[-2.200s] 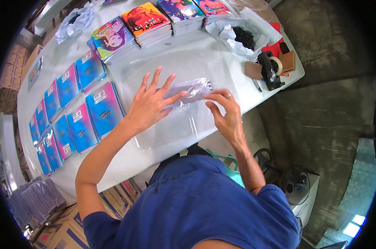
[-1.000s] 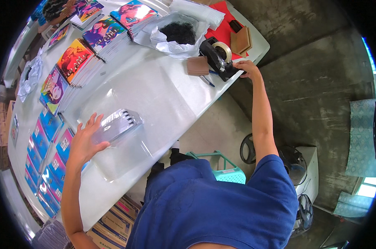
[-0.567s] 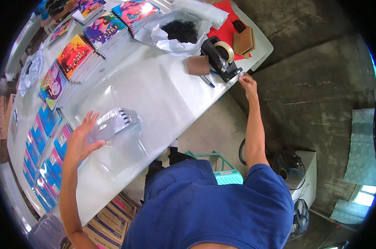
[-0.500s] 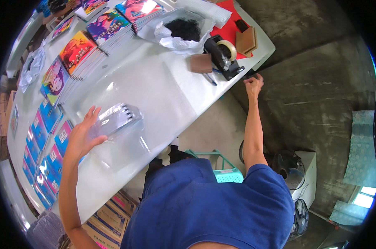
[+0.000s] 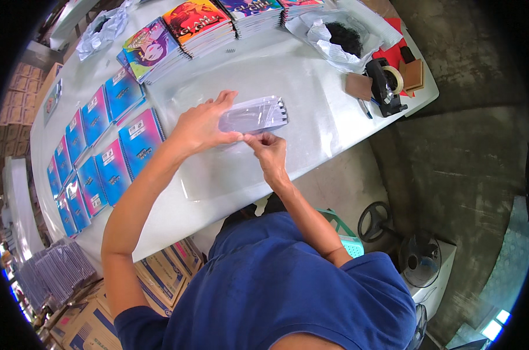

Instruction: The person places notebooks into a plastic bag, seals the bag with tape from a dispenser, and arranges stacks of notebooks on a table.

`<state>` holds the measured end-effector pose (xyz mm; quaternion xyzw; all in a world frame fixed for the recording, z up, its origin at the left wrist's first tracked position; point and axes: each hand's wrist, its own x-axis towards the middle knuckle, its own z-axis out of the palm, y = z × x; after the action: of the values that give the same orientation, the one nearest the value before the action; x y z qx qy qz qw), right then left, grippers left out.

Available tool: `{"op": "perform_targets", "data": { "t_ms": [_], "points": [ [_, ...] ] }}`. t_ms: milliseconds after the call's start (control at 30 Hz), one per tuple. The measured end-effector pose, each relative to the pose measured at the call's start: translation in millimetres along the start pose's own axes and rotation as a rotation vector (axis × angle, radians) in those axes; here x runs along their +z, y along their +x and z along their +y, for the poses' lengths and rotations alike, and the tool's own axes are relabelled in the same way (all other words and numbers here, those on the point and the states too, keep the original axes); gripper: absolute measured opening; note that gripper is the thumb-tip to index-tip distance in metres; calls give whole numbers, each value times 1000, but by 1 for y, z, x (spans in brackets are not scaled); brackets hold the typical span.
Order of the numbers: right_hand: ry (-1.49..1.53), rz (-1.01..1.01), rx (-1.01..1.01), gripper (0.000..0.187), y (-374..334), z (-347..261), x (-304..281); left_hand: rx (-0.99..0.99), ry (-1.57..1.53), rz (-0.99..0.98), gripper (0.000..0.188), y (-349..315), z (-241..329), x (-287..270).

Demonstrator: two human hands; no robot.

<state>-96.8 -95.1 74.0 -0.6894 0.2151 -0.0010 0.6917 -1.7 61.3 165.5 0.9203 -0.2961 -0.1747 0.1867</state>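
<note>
A stack of spiral notebooks (image 5: 251, 118) wrapped in clear plastic lies in the middle of the white table, its dark binding rings facing right. My left hand (image 5: 201, 125) is closed over its left end, thumb at the near side and fingers across the far side. At the near edge of the wrap, my right hand (image 5: 270, 154) is pinched, its fingertips touching the plastic close to my left thumb. Whatever is between those fingertips is too small to make out. Clear plastic sheeting (image 5: 212, 175) lies under the stack and my hands.
Blue-and-pink notebooks (image 5: 141, 140) lie in rows at the left. Stacks of colourful notebooks (image 5: 197, 23) line the far side. A black tape dispenser (image 5: 384, 87), a brown block (image 5: 358, 86) and a pen (image 5: 366, 109) sit at the right. Cardboard boxes (image 5: 165, 271) stand below the near edge.
My right hand has come from beside the tape dispenser at the table's right edge to the near side of the wrapped stack. My left hand has closed on the stack. The view has shifted left.
</note>
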Motion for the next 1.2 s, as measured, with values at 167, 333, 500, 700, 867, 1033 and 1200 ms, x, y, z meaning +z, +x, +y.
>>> {"op": "perform_targets", "data": {
  "t_ms": [167, 333, 500, 700, 867, 1033, 1200],
  "points": [
    [-537, -57, -99, 45, 11, 26, -5, 101, -31, -17, 80, -9, -4, 2],
    [427, -370, 646, 38, 14, 37, -87, -72, -751, 557, 79, -68, -15, 76],
    [190, -648, 707, 51, 59, 42, -114, -811, -2322, -46, 64, -99, 7, 201],
    [54, -689, 569, 55, 53, 24, -71, -423, -2295, 123, 64, -133, 6, 175],
    [260, -969, 474, 63, 45, -1, 49, -146, -2151, 661, 78, -208, -32, 101],
    [340, -1194, 527, 50, -7, -19, 236, -502, -1841, 1410, 72, -318, -52, 120],
    [421, -1368, 690, 41, -172, -67, 454, -819, -1741, 1526, 67, -414, -58, 169]
  ]
}}
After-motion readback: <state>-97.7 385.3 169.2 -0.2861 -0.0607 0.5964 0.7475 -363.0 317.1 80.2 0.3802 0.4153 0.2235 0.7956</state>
